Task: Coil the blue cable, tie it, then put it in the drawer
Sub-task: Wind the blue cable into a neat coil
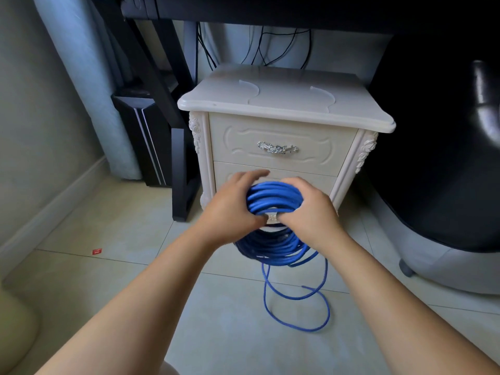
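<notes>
The blue cable (274,197) is wound into a thick round coil and held up off the floor (113,228), straight in front of a cream nightstand (284,104). The left hand (232,207) grips the coil's left side, fingers curving over the top strands and thumb pressed in at the front. The right hand (308,209) is wrapped round the right side in the same way. Between the two thumbs a small pale tie (272,218) sits against the front of the strands; whether it is fastened cannot be told. The lower half of the coil hangs below the hands, and a loose tail of cable drops from it and loops over the tiles. The upper drawer (313,136), with its ornate silver handle (277,148), is closed. The lower drawer (319,180) is largely hidden behind the hands and the coil. A red scrap (96,251) lies on the floor to the left, and a dark chair (433,185) stands to the right.
</notes>
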Action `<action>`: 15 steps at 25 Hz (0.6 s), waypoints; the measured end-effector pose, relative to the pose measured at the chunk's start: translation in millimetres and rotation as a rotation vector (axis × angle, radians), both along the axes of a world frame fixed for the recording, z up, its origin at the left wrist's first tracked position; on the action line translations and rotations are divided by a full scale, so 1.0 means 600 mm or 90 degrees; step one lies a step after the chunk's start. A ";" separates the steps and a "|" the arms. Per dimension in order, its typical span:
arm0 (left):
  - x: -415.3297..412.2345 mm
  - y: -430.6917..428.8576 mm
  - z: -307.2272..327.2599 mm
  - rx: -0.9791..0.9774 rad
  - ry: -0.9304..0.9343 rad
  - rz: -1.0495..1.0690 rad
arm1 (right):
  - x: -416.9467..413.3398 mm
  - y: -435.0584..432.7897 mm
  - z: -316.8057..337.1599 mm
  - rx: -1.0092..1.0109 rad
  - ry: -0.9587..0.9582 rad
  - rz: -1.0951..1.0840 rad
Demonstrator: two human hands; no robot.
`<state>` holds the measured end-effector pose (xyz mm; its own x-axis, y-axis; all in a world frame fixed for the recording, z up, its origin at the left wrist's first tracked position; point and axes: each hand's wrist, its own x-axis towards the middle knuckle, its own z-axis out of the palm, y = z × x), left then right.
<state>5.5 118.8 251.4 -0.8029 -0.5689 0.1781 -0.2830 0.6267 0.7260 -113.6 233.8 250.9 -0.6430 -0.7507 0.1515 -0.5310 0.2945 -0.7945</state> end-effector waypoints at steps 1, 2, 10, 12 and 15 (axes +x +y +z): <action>0.000 0.003 -0.002 -0.033 -0.029 -0.020 | 0.004 0.002 0.001 0.034 0.032 0.023; 0.000 0.007 -0.001 -0.027 -0.041 -0.022 | 0.005 0.003 -0.001 0.054 0.046 0.032; -0.010 0.008 0.010 0.193 0.056 0.107 | -0.001 0.008 0.000 -0.088 -0.056 0.015; -0.011 0.002 0.009 0.318 0.099 0.157 | -0.005 0.010 -0.005 -0.129 -0.121 -0.002; -0.012 -0.002 0.010 0.424 0.137 0.203 | -0.004 0.009 -0.014 -0.187 -0.216 -0.037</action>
<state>-1.7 117.4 257.4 -0.5688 -0.8088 -0.1494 -0.1871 -0.0496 0.9811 -116.2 238.9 242.8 -0.7328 -0.6686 0.1261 -0.2148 0.0514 -0.9753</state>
